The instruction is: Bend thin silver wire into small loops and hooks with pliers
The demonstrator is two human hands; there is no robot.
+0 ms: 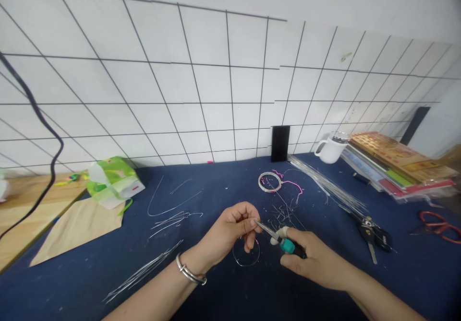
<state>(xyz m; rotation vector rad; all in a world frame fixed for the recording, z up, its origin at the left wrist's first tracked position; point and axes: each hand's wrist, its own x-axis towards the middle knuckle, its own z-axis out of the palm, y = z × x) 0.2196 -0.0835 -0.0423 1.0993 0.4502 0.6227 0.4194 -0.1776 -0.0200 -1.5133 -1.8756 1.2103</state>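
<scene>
My left hand [236, 225], with a silver bangle on its wrist, pinches a thin wire loop [248, 265] near the middle of the table. The loop hangs below the fingers, with small pink bits near its top. My right hand [309, 258] grips needle-nose pliers [287, 245] with teal and black handles. The plier tips touch or nearly touch the left thumb and fingertip; the wire end there is too small to make out. A pale covering wraps one right finger. Short wire scraps [283, 214] lie just beyond the pliers.
On the dark blue cloth [212, 191] lie a white ring [269, 182] with pink thread, wire bundles at left [144, 271] and right [327, 184], keys [369, 234] and red-handled scissors [437, 226]. A white mug [329, 149], stacked books [399, 162] and a green bag [113, 179] stand farther back.
</scene>
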